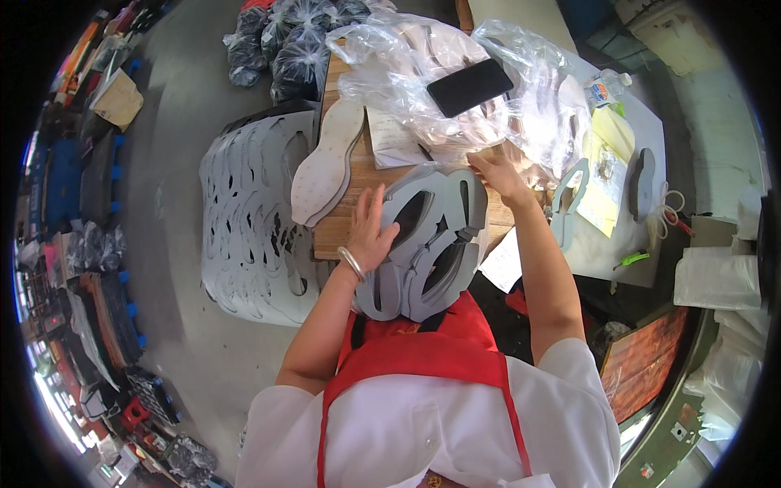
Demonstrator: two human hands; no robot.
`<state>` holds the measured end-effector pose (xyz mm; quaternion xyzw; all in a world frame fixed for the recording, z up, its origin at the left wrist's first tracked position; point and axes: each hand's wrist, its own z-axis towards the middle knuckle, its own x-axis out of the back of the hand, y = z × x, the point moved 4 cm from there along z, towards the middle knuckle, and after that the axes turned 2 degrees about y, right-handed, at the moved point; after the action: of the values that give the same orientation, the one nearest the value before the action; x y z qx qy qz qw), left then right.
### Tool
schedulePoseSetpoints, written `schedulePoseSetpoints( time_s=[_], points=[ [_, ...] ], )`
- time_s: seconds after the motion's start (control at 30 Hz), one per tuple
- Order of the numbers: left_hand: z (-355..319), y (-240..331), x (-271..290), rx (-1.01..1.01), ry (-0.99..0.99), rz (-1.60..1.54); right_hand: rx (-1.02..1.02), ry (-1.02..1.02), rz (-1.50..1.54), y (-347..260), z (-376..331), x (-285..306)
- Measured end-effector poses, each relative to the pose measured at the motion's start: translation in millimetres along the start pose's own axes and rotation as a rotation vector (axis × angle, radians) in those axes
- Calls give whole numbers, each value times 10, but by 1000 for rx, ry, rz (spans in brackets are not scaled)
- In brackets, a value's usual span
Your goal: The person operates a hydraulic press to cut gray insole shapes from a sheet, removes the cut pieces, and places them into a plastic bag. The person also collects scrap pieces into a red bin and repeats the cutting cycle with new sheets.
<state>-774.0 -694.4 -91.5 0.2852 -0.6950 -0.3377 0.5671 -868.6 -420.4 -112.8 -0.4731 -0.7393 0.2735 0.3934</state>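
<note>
A stack of grey foam-like cut-outs (pixel 435 252), shaped like shoe uppers with open middles, rests at the table's near edge against my red apron. My left hand (pixel 372 236), with a bangle at its wrist, lies open along the stack's left side, fingers spread. At the far right corner of the stack, my right hand (pixel 498 177) has its fingers drawn together beside a clear plastic bag. What its fingertips hold is too small to make out. Left of the stack lie pale sole-shaped pieces (pixel 329 167) with small dots.
A black phone (pixel 470 88) lies on clear plastic bags (pixel 390 65) of pale pieces. Grey cut-out sheets (pixel 252 211) hang beside the table's left side. To the right are a bottle (pixel 606 88), yellow paper (pixel 606 171), a grey loop-shaped piece (pixel 568 203) and a green cutter (pixel 633 259).
</note>
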Motion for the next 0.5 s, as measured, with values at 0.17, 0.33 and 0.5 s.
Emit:
schedulePoseSetpoints(
  time_s=[0.17, 0.33, 0.5],
  points=[
    [-356, 469, -154, -162, -16, 418, -48, -90, 109, -77, 259, -232],
    [-446, 566, -263, -115, -113, 585, 165, 173, -158, -244, 189, -182],
    [-442, 523, -259, -109, -137, 573, 982, 538, -528, -826, -514, -219]
  ],
)
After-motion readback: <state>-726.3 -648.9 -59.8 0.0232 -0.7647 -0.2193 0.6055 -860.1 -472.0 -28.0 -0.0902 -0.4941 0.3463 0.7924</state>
